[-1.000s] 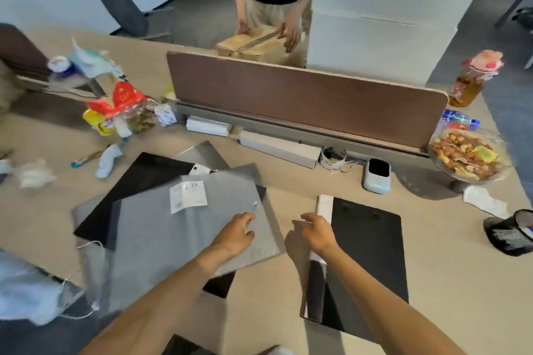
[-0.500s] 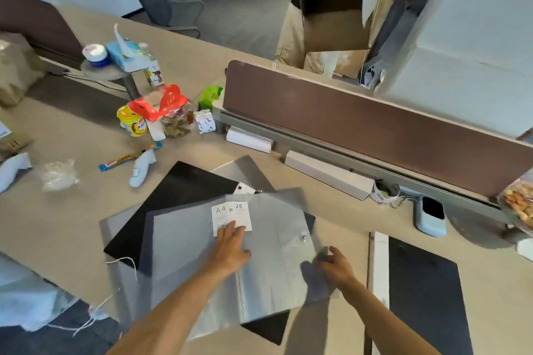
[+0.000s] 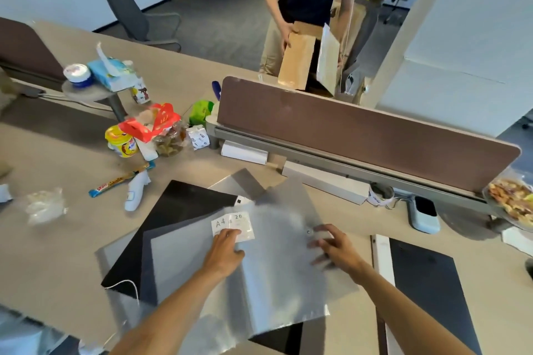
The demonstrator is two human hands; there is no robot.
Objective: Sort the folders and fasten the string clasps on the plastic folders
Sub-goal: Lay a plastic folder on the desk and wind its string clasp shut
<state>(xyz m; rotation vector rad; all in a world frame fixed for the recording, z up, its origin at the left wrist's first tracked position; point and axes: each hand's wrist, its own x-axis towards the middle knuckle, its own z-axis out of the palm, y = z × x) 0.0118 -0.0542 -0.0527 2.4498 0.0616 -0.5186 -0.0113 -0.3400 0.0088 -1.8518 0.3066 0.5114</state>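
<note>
The big light-brown wooden desk holds a messy pile of folders in front of the person. At the bottom of the pile lies a flat black folder. On top of it lies the see-through grey plastic folder, a bit crooked, with a small white paper label that says A4.

The left hand lies flat and open on the grey folder, with its fingers just on the label. It pins the folder down and grips nothing. The right hand is open too, fingers spread, right beside the tiny round silver clasp button. It holds nothing yet.

A thin white string curls at the pile's left edge. I cannot tell which folder it belongs to.

To do this step well, I think the left hand should press firmly so the slippery folder does not slide. The right hand should find the string and wind it snugly around the button.
</note>
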